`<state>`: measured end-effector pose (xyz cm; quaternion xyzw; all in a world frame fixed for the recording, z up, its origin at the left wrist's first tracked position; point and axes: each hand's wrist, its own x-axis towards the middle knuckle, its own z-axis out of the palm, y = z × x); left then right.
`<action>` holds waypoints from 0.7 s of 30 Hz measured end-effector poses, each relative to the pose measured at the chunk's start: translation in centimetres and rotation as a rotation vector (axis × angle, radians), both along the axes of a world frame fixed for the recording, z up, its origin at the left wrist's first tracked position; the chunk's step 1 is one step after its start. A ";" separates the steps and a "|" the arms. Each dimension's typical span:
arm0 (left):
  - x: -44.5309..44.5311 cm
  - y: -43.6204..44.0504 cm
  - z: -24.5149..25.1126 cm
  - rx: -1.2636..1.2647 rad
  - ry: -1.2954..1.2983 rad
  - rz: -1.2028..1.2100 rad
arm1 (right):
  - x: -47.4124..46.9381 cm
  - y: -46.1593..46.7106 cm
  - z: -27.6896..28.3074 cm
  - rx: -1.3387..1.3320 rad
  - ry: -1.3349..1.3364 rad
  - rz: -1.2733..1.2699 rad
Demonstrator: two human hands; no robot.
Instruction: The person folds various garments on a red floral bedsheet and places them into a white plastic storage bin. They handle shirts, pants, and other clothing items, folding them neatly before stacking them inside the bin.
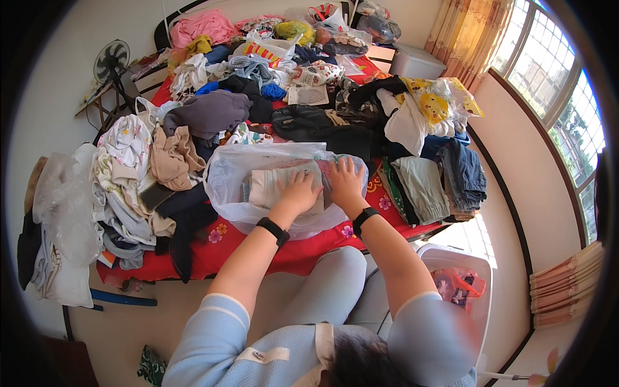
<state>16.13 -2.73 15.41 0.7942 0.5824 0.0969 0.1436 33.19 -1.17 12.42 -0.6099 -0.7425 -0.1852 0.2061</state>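
A translucent white plastic bag (pixel 227 193) lies spread on the red floral bed cover (pixel 290 256) before me, with folded light-coloured clothing (pixel 263 186) inside. Flat on that clothing rests my left hand (pixel 297 189), fingers spread. My right hand (pixel 346 181) presses on the bag's right side, its fingers spread beside the folded pile. Neither hand appears to grip anything. Black bands circle both wrists. Right of the bag stand folded pale green trousers (pixel 420 188) and folded blue jeans (pixel 464 176).
Heaped clothes (pixel 125 179) lie at the left, with a dark phone-like object (pixel 157 195) among them. A dark purple garment (pixel 208 112) and black clothing (pixel 319 128) lie beyond the bag. A white plastic bin (pixel 483 290) holding a red bag stands at the lower right. A fan (pixel 112 62) stands back left.
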 end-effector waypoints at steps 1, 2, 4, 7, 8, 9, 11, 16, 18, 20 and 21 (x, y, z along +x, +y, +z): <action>0.6 0.2 -0.9 -0.049 0.006 0.015 | 1.2 -0.4 0.8 0.079 -0.189 -0.039; 0.8 0.1 -1.7 -0.138 0.041 0.027 | 2.1 -0.4 1.7 -0.059 -0.313 -0.105; 1.4 -0.2 -2.8 -0.197 0.100 0.041 | 4.0 0.4 4.1 -0.281 -0.190 -0.155; 1.6 -0.2 -3.6 -0.176 0.111 0.063 | 6.9 0.4 7.8 -0.119 0.098 -0.125; 1.7 -0.1 -3.8 -0.175 0.111 0.049 | 7.6 -0.1 8.8 0.023 0.229 -0.089; 1.8 0.0 -3.9 -0.190 0.129 0.052 | 7.9 -0.6 9.7 0.197 0.348 -0.022; 2.2 0.0 -4.1 -0.197 0.152 0.062 | 8.0 -2.6 10.2 0.174 0.469 0.111; 2.0 0.0 -0.9 -0.276 0.089 0.056 | 14.3 -6.8 8.6 0.159 0.758 0.037; 1.9 -1.2 1.4 -0.131 0.052 0.095 | 21.1 -7.0 7.7 0.248 0.669 -0.176; 2.8 -2.1 4.0 -0.066 0.001 0.049 | 27.9 -6.7 6.5 0.160 0.578 -0.348; 3.5 -2.9 5.2 -0.059 0.006 0.049 | 30.9 -6.5 5.7 0.011 0.548 -0.467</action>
